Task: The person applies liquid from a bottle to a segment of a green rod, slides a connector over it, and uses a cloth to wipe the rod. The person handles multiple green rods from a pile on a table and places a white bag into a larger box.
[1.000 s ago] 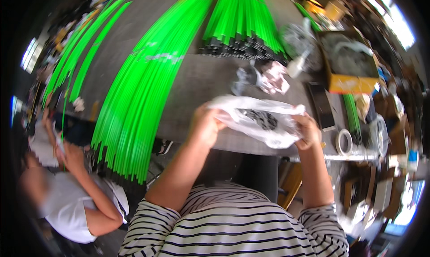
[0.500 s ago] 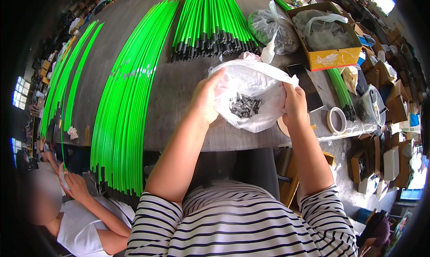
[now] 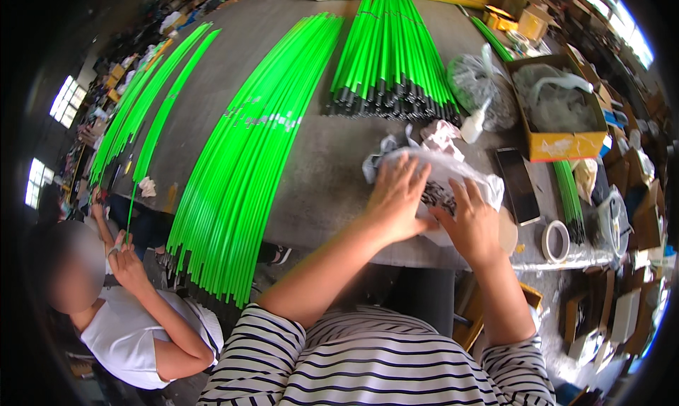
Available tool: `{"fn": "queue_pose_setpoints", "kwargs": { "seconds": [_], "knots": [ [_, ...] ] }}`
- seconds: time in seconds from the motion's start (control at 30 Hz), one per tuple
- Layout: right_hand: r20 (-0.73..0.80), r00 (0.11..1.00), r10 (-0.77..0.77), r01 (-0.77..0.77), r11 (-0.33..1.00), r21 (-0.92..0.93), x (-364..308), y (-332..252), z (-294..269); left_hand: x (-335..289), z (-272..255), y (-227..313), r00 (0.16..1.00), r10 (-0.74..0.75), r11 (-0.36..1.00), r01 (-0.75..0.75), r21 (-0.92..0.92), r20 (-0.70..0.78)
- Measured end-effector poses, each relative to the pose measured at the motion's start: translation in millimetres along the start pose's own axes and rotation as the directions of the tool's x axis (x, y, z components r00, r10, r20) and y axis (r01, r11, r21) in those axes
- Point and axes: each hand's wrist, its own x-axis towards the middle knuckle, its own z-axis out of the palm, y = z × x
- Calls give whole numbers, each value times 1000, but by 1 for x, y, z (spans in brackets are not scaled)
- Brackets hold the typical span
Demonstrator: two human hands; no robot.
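My left hand [image 3: 399, 202] lies over the left side of a white plastic bag [image 3: 488, 184], its fingers stretched and spread. On the bag's near right side rests my right hand [image 3: 472, 222], fingers extended, thumb apart and pointing toward the left one. Between the hands, a heap of small dark grey pieces [image 3: 437, 195] shows in the bag's mouth. The bag sits on the table near its front edge; my hands hide much of it. A crumpled pink cloth [image 3: 443, 137] and a white squeeze bottle [image 3: 474, 125] are just beyond it.
Green rods [image 3: 254, 151] with black ends fan across the grey table [image 3: 311, 194]; a tied bundle [image 3: 396, 59] lies farther back. To the right are a phone [image 3: 518, 187], a tape roll [image 3: 555, 241] and a yellow box [image 3: 566, 146]. A co-worker [image 3: 141, 335] at left holds a green rod.
Both hands have let go of the bag's raised rim and moved inward over it. The bag has come down onto the table, its mouth narrower. The whole view has shifted.
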Motion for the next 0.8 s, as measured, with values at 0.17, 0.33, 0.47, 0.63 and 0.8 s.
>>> {"fn": "queue_pose_setpoints", "kwargs": {
  "seconds": [0.17, 0.33, 0.47, 0.63, 0.8],
  "knots": [
    [-80, 996, -29, 18, 991, -129, -7, 4, 21, -6, 23, -7, 999, 10, 984, -16, -177, -37],
    [-212, 977, -21, 6, 997, -71, -12, 9, 30, 5, 33, -5, 985, 94, 978, -119, -174, -143],
    [-304, 946, -112, 79, 990, -119, -18, 7, 31, -3, 37, -5, 977, 83, 967, -126, -220, -195],
    [-295, 939, -178, 152, 982, -109, -25, 13, 32, -8, 41, -6, 944, 91, 935, -191, -298, -318],
    [-350, 909, -228, 208, 974, -95, -28, 15, 31, -13, 31, -3, 943, 106, 940, -198, -278, -314]
  ]
}}
